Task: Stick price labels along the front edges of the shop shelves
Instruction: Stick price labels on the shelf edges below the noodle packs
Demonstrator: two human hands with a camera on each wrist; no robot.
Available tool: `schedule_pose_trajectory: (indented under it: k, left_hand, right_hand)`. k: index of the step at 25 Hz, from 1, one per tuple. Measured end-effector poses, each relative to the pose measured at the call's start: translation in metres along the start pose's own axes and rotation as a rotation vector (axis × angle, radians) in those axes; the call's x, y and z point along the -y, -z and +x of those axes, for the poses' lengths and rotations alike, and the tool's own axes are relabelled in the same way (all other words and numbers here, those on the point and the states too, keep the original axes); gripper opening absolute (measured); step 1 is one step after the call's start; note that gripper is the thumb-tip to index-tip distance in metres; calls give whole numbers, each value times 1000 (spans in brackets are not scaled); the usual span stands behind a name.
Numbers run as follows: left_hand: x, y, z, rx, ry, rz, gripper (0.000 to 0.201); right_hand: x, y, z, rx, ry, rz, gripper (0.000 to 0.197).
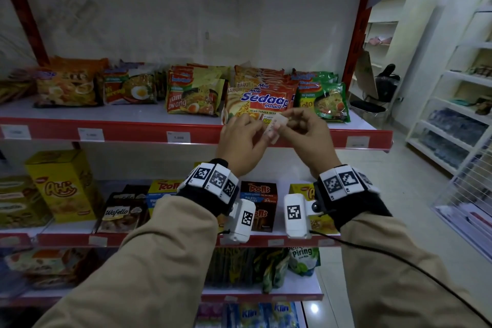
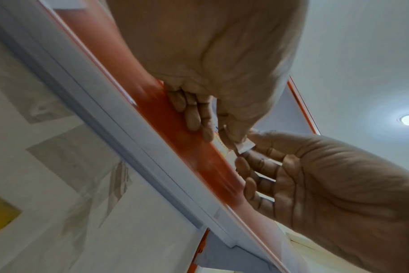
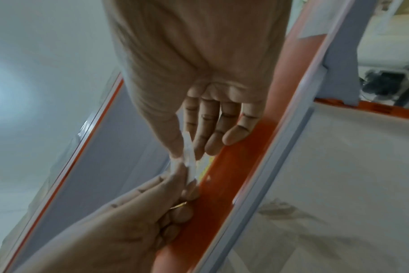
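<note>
Left grip: the left hand [image 1: 241, 138] pinched the lower end of a price label [image 1: 275, 129] between thumb and forefinger, the other fingers curled in towards the palm.
Right grip: the right hand [image 1: 306, 134] pinched the same label's upper end between thumb and forefinger; in the right wrist view its remaining fingers [image 3: 236, 133] lay straight and loose.
Label: a small white slip, tilted, held between both hands just in front of the shelf edge [image 1: 133, 132]; whether it touched the strip cannot be told.
Shelf edge: a red strip along the front of the upper shelf, carrying four white labels already stuck on, three at 9 o'clock of the hands and one [image 1: 358, 142] at 3 o'clock.
Upper shelf contents: rows of instant noodle packets; a Sedaap packet [image 1: 262, 105] stood at 12 o'clock directly behind the hands, a green packet [image 1: 323, 102] at 2 o'clock, red-and-yellow ones at 10 o'clock.
Middle shelf contents: at 6 o'clock, brown Rolls boxes [image 1: 259, 202]; at 8 o'clock a Wafello pack [image 1: 119, 214] and a tall yellow carton [image 1: 65, 185].
Lower shelves: green bags and blue Klin packs [image 1: 266, 313] at 6 o'clock, partly hidden by the beige sleeves [image 1: 149, 269].
Side: white racks [image 1: 458, 114] at 3 o'clock, well apart.
</note>
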State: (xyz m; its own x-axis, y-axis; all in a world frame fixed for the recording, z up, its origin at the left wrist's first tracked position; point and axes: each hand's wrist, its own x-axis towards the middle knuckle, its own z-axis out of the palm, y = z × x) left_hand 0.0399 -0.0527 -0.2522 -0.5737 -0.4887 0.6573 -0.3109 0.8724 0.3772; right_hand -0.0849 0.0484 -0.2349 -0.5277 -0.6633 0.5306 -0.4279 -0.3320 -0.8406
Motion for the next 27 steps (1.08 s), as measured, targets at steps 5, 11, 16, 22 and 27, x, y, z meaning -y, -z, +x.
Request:
schedule_pose_trajectory:
  k: [5,11,16,22,27]
  left_hand:
    - [4,3,2,56,-18,44,27]
    - [3,11,2,82,-48,28,27]
    - [-2,19,-2,113,-92,79,30]
    - [-1,34,-6,99,-15,153,25]
    - [1,34,-4,96,-7,120,27]
  right_hand:
    - [15,19,17,195,171,-448,10]
    - [18,31,15,293,185,-637,16]
    - [20,23,18,268,239,-680,8]
    - [14,11,18,77,282,-561,6]
    - [6,-2,16,146,291,-564,7]
